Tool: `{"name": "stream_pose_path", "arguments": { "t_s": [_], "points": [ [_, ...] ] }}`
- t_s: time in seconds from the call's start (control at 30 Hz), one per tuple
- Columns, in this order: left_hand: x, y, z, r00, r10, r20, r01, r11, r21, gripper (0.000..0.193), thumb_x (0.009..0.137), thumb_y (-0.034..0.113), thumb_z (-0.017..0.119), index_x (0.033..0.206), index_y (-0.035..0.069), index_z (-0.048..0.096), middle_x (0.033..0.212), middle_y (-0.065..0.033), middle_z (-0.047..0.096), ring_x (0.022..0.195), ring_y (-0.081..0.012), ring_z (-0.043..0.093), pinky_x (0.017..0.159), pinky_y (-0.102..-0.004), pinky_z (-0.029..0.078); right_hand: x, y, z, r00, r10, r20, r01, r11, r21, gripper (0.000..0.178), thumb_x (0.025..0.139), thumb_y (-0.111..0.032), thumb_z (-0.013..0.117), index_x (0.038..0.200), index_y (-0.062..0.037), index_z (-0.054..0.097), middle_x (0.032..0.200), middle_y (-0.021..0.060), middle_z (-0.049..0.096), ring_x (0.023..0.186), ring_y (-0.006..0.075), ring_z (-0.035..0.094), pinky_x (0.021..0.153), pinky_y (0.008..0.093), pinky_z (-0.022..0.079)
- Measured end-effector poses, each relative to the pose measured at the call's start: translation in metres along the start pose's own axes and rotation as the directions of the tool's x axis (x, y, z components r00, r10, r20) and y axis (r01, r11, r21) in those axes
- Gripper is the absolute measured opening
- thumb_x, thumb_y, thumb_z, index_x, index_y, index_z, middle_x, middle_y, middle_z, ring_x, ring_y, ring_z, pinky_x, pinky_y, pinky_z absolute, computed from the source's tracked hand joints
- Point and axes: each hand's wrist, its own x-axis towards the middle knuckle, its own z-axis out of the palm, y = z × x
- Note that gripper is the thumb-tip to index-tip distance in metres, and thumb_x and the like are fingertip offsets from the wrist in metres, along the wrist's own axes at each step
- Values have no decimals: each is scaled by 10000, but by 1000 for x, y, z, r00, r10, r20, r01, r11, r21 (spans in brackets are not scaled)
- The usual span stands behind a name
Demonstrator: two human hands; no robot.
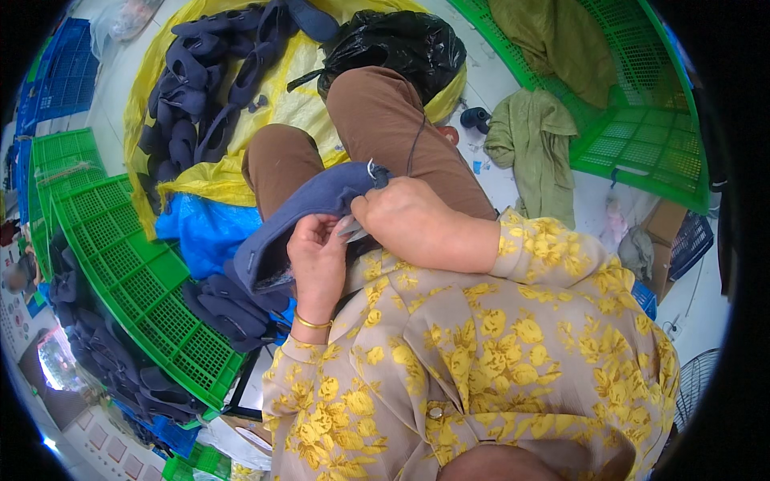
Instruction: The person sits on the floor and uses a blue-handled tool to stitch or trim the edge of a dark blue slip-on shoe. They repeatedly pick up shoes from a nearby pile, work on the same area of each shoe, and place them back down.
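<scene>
A navy cloth shoe point(309, 196) lies slanted across my lap. My left hand point(317, 260), with a gold bangle at the wrist, pinches its near edge. Close beside it, my right hand point(409, 215) is closed at the other end of the shoe. A small pale, shiny piece point(351, 230) shows between the fingertips; its kind is unclear. Above my right knuckles a little curved metal hook point(371, 168) sticks up by a dark tab. A thin black thread point(416, 144) runs over my brown trouser leg.
Navy shoes point(188, 88) are heaped on a yellow sheet point(297, 92) ahead, beside a black plastic bag point(397, 48). Green crates point(136, 280) stand at left, another green crate point(642, 152) at right. Green cloth point(533, 132) and a dark thread spool point(475, 119) lie on the floor.
</scene>
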Motion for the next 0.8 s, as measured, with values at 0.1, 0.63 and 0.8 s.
{"name": "stream_pose_path", "arguments": {
  "t_s": [0.1, 0.63, 0.8],
  "points": [
    [2, -3, -3, 1000, 0, 15, -1, 1000, 9, 96, 866, 11, 668, 917, -43, 608, 820, -27, 627, 739, -56, 549, 659, -203, 461, 1, 4, -1, 1000, -14, -5, 14, 1000, 20, 75, 733, -83, 597, 795, -41, 600, 702, 134, 638, 668, 290, 658, 593, 389, 522],
    [17, 21, -15, 937, -200, 287, 277, 925, -260, 112, 905, 57, 604, 974, -22, 645, 841, 2, 650, 686, -38, 525, 627, -180, 399, 7, 50, -16, 992, 8, 129, -66, 890, 451, 330, 741, 11, 567, 1021, -125, 676, 839, 176, 656, 814, 380, 624, 700, 453, 473],
    [24, 11, -15, 919, -174, 355, 289, 908, -303, 135, 923, 35, 559, 1000, -37, 644, 937, -31, 673, 776, -63, 584, 732, -203, 461, 7, 55, -12, 992, -3, 123, -66, 831, 552, 330, 748, 22, 534, 1011, -122, 672, 868, 167, 655, 820, 373, 614, 706, 451, 467]
  ]
}}
